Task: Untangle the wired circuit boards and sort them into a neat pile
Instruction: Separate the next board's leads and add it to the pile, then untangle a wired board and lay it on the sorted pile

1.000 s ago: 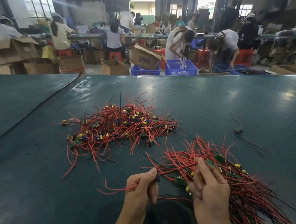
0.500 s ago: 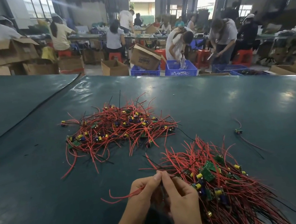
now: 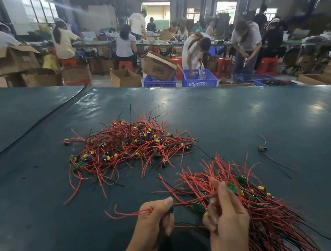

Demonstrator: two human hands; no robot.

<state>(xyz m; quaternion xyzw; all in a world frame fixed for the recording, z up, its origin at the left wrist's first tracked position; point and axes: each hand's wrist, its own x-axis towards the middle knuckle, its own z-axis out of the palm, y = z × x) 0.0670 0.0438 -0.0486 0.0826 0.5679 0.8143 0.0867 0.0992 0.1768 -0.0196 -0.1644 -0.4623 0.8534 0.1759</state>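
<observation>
A tangled heap of small green circuit boards with red and black wires (image 3: 129,150) lies in the middle of the dark green table (image 3: 246,126). A second, more aligned pile of wired boards (image 3: 265,207) lies at the near right. My left hand (image 3: 155,219) pinches a board's red wires, whose ends stick out to the left. My right hand (image 3: 226,221) grips wires and a green board at the near pile's left edge. A wire runs between the two hands.
One stray wired board (image 3: 263,148) lies apart at the right. Beyond the table's far edge stand blue crates (image 3: 200,80), cardboard boxes (image 3: 125,78) and several people working at other benches.
My hands came together half a second ago and have now drawn apart again. The right hand has moved right, back onto the near pile's edge.
</observation>
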